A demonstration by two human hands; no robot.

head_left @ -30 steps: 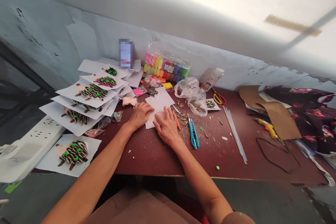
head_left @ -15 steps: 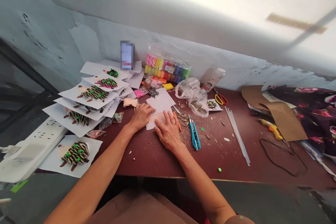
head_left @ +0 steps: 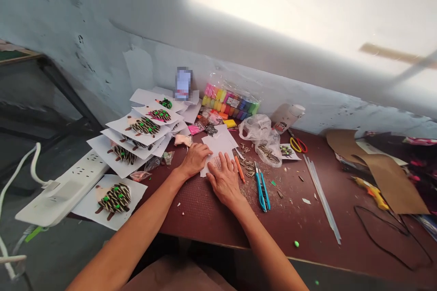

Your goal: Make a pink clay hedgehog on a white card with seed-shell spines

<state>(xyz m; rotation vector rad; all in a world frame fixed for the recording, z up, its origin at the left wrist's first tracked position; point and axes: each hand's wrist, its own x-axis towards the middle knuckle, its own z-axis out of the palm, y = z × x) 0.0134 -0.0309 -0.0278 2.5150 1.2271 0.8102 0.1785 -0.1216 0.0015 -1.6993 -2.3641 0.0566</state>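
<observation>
White paper sheets (head_left: 221, 145) lie on the maroon tabletop (head_left: 194, 209); left hand (head_left: 194, 160) rests open against their edge, right hand (head_left: 225, 181) lies flat on them, neither gripping; a blue utility knife (head_left: 262, 193) sits near; sunflower seeds (head_left: 250, 168) lie beyond.

The bench (head_left: 191, 209) has a matt, dark red laminate top with a finely pimpled texture. On it lie smooth, matt white paper sheets (head_left: 218, 145), glossy clear plastic bag (head_left: 254, 128) and matt brown card (head_left: 392, 182); behind it rises a rough, chipped plaster wall (head_left: 102, 77).
</observation>
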